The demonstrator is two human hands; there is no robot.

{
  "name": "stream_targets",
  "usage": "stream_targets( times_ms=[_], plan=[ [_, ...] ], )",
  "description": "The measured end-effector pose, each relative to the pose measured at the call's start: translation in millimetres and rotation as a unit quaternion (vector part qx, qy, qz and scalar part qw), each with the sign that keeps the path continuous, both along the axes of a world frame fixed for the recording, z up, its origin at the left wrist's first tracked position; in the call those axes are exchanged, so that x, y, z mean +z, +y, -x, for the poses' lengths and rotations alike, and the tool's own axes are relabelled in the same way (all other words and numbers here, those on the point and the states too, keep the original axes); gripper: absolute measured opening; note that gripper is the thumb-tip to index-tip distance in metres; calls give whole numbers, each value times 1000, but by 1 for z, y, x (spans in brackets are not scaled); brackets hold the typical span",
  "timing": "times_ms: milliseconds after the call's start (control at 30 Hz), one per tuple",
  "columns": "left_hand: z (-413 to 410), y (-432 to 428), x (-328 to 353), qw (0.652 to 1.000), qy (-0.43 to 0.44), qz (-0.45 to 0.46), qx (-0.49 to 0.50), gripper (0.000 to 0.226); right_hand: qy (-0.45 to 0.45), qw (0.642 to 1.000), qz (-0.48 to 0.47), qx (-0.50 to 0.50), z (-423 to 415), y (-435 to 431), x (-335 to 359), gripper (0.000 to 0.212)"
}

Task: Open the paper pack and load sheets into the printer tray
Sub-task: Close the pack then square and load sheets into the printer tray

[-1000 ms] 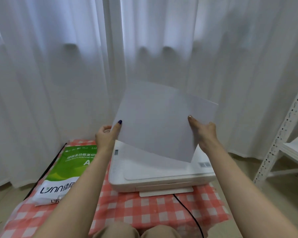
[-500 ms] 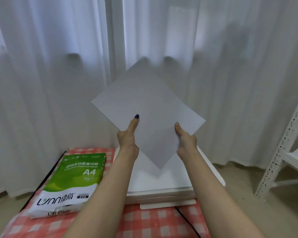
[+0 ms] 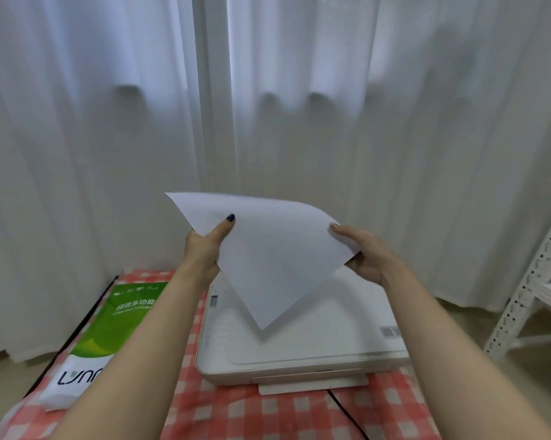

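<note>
The left hand is pinching the left edge of the sheet, thumb lying on top and the other fingers hidden beneath. The right hand is gripping the right edge the same way, thumb tip over the paper. Whether this is one sheet or several, I cannot tell. The sheet is hanging in the air between the two thumbs, bowing upward and turned cornerwise, its lowest corner pointing down below the fingers. To load it well, the hands probably ought to be turning it square so that a straight edge is leading, and keeping both pinches light so nothing is creasing. The paper pack is lying below and left of the left fingers on the checked cloth. The printer is sitting under the fingers with its lid flat; no open feed tray is showing, which seems the main obstacle. A cable is running forward below the right wrist. The curtain is hanging close beyond the fingertips, perhaps crowding any rear feed. A shelf rack is standing well right of the right fingers.
</note>
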State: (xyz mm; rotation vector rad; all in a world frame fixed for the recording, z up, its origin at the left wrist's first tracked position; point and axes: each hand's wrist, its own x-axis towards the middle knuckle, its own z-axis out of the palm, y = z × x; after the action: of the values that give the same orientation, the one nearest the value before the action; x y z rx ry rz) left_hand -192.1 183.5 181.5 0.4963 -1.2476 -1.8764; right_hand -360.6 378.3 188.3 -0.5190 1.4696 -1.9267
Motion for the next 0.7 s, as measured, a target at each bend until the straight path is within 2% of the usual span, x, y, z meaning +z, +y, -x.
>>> stream_targets(
  times_ms=[67,167,233,267,300,367,433,600,700],
  plan=[
    [-5,-9,-4,999,-5,26,-30,13,36,997,-41,51,6,3,8,13],
    [-10,-22,-5,991,-54,84,-91,26,101,989,-50,99,9,-2,22,11],
    [-9,-23,-4,981,-105,127,-105,54,165,979,-52,108,5,-14,23,20],
    [-7,-23,-4,976,-125,148,-102,64,193,977,-40,81,3,-21,20,25],
    [-4,-21,-3,974,-128,170,-82,61,210,977,-18,37,1,-27,17,27],
    [0,-13,2,973,-125,195,-15,32,232,971,34,-47,-5,-34,10,21],
    [5,-6,5,973,-119,198,27,16,251,961,56,-99,-12,-37,4,22],
    [18,9,-10,981,-99,160,50,24,282,946,28,-158,-21,-39,-18,17],
    [21,15,-21,983,-102,135,68,34,277,950,13,-143,-23,-38,-22,15]
  ],
)
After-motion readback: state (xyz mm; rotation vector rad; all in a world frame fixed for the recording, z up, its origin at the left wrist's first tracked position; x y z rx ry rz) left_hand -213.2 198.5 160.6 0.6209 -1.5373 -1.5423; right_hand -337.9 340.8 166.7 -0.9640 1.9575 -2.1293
